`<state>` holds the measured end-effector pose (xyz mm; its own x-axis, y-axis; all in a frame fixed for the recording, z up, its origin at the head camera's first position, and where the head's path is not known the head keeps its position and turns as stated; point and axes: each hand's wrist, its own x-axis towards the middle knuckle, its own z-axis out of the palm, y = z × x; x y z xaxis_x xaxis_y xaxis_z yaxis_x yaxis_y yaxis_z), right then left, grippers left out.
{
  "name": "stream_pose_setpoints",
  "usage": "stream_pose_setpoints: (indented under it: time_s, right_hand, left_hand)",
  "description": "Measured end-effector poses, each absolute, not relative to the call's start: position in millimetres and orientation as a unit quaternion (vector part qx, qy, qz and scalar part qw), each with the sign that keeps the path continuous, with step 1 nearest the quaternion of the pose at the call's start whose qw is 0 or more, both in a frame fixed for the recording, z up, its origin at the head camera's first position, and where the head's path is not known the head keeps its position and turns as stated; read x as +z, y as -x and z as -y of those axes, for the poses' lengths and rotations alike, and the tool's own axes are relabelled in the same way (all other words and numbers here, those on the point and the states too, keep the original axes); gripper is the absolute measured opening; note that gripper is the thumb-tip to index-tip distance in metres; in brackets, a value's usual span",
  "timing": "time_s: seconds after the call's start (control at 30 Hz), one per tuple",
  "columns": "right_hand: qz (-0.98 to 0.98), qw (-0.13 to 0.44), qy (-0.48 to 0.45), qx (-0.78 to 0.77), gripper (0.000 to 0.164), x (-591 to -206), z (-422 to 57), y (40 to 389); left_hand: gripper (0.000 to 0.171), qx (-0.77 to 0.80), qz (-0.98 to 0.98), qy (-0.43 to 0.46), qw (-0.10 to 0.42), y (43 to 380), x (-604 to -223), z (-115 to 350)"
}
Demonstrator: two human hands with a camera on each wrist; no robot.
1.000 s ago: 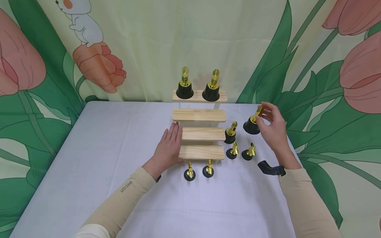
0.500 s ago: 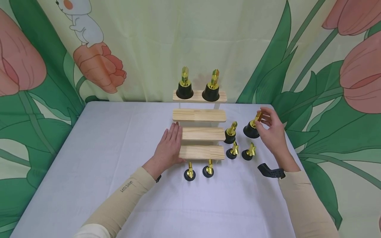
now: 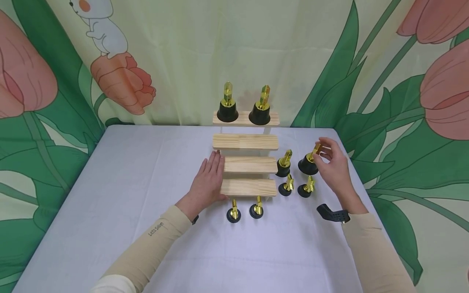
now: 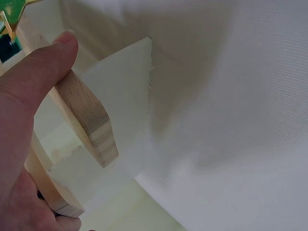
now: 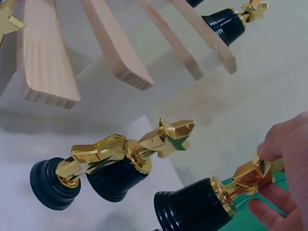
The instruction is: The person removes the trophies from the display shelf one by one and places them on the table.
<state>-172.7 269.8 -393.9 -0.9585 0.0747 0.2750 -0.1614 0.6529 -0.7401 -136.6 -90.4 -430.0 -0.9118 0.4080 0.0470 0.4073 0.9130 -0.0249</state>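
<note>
My right hand [image 3: 335, 165] pinches the gold star of a star trophy [image 3: 307, 166] with a black base, right of the wooden tiered rack [image 3: 250, 165]. In the right wrist view, thumb and fingers are on the star, and the black base [image 5: 192, 207] tilts away from them. My left hand [image 3: 206, 181] lies against the rack's left side, fingers straight in the head view. Seen from the left wrist, its thumb [image 4: 50, 62] rests on a shelf end [image 4: 94, 118]. Two large star trophies, one left [image 3: 227, 110] and one right [image 3: 260, 114], stand on the top shelf.
Beside the rack's right end stand a mid-sized trophy [image 3: 283, 166] and two small ones, left [image 3: 285, 188] and right [image 3: 305, 189]. Two more small trophies, left [image 3: 233, 214] and right [image 3: 256, 210], stand before the lowest shelf. A printed curtain [image 3: 183, 73] hangs behind the white-covered table [image 3: 121, 183].
My right hand has brought the held trophy nearer to me and slightly left, closer to the small trophies. My left hand has stayed at the rack's side.
</note>
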Motion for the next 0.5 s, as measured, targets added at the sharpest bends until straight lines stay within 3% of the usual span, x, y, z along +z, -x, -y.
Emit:
stream_pose_setpoints:
  time_s: [0.5]
  right_hand:
    - [0.900,0.127,-0.025,0.416,0.051,-406,-270,174]
  left_hand:
    - [0.140,0.008,0.977,0.211,0.022,137,-432,91]
